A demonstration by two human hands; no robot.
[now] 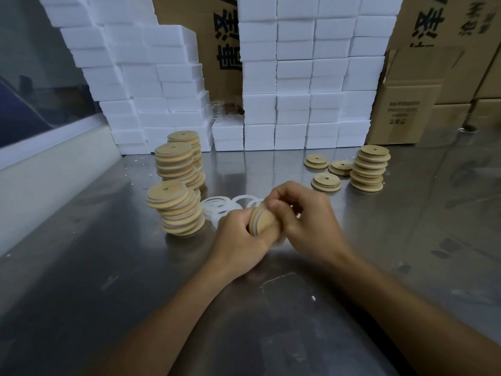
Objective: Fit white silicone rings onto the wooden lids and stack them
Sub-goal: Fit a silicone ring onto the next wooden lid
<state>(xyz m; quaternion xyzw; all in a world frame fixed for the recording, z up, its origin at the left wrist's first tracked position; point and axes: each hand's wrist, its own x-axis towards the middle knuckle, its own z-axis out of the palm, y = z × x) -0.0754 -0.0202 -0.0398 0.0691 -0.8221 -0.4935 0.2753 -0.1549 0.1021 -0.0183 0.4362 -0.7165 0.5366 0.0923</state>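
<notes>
Both hands hold one round wooden lid [261,223] on edge above the steel table [108,267]. My left hand [238,240] grips it from below and the left. My right hand [301,218] curls over its top and right side, fingers on a white silicone ring around its rim. Loose white rings [217,206] lie on the table just behind my hands. Three leaning stacks of lids with rings stand at the left: near [176,208], middle [174,162] and far [187,142]. A stack of bare lids [370,168] stands at the right, with single lids [325,182] beside it.
White foam boxes [298,85] are piled in a wall along the back of the table. Brown cardboard cartons [406,109] stand at the back right. A glass jar [217,111] sits in a gap between the foam boxes. A pale ledge [54,164] runs along the left.
</notes>
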